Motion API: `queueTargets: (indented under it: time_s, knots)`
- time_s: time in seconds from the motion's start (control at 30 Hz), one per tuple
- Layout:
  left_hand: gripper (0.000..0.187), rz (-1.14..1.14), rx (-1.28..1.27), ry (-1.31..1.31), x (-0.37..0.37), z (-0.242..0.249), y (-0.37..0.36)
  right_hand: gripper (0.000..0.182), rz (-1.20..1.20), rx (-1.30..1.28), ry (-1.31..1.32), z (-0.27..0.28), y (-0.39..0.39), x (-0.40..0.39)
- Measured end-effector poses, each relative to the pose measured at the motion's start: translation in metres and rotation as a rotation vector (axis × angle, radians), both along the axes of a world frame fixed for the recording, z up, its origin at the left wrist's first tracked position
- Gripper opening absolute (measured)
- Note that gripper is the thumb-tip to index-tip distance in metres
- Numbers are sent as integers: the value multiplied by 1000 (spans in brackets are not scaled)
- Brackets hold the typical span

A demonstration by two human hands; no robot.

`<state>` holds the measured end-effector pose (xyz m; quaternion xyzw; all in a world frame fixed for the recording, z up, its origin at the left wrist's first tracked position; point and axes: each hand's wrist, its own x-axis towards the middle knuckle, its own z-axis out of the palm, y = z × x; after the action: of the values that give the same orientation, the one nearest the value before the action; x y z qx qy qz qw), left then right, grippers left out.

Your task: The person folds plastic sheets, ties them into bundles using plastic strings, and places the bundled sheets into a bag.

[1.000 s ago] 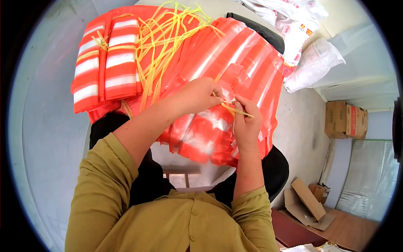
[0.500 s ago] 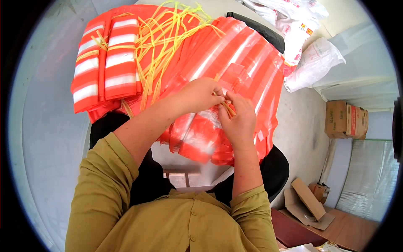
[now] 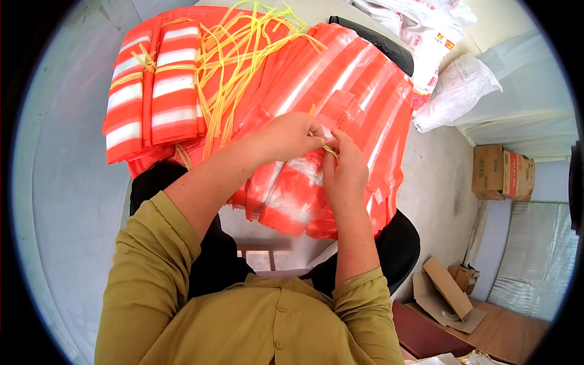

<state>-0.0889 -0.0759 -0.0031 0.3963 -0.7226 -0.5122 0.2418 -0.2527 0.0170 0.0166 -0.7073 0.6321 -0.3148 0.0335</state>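
My left hand (image 3: 292, 137) and my right hand (image 3: 347, 167) meet over a bundle of red-and-white plastic sheeting (image 3: 298, 198) on my lap. Both hands are closed in a pinch on a thin yellow plastic strip (image 3: 330, 150), which shows between the fingertips. Part of that strip is hidden by my fingers. Under and beyond my hands, more red-and-white plastic (image 3: 359, 85) lies spread in folds. To the left sit two folded striped bundles (image 3: 175, 85), each with a yellow strip around its middle. Loose yellow strips (image 3: 237, 67) lie in a tangle beside them.
A rolled black plastic bundle (image 3: 377, 45) lies at the back. White printed sacks (image 3: 456, 91) stand at the upper right. Cardboard boxes (image 3: 488, 172) rest against the right wall, and flattened cardboard (image 3: 447, 292) lies on a brown wooden surface (image 3: 511, 331) at lower right.
My right hand's fingers have shifted slightly up and closer to the left hand. Less of the yellow strip shows between them now. The bundles have stayed in place.
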Motion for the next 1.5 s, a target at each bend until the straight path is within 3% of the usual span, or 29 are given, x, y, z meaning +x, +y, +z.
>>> queueTargets:
  time_s: [0.07, 0.17, 0.27, 0.37, 0.63, 0.87, 1.17, 1.27, 1.5]
  knots:
    - [26, 16, -13, -5, 0, -3, 0, 44, -20, 33, 26, 0, 1, 0]
    - [25, 24, 40, -33, 1, 5, 2, 44, -9, 169, -167, 3, -2, -3]
    - [24, 25, 48, -60, 1, 9, 3, 39, 23, 372, -549, -3, -6, -14]
    - [25, 25, 25, -93, 2, 14, 4, 32, 96, 449, -773, 9, -5, -14]
    - [25, 18, 16, -115, 2, 17, 4, 26, 167, 531, -783, 12, -3, -20]
    - [24, 27, 35, -120, 1, 17, 4, 21, 69, 338, -543, 6, -3, -12]
    - [25, 20, 19, -127, 2, 19, 5, 24, 156, -67, 218, 11, -3, -21]
    - [25, 20, 2, -142, 3, 21, 5, 14, 138, -106, 289, 16, -2, -20]
    - [24, 11, -100, -165, 4, 19, 4, 20, 110, -53, 325, 18, 4, -23]
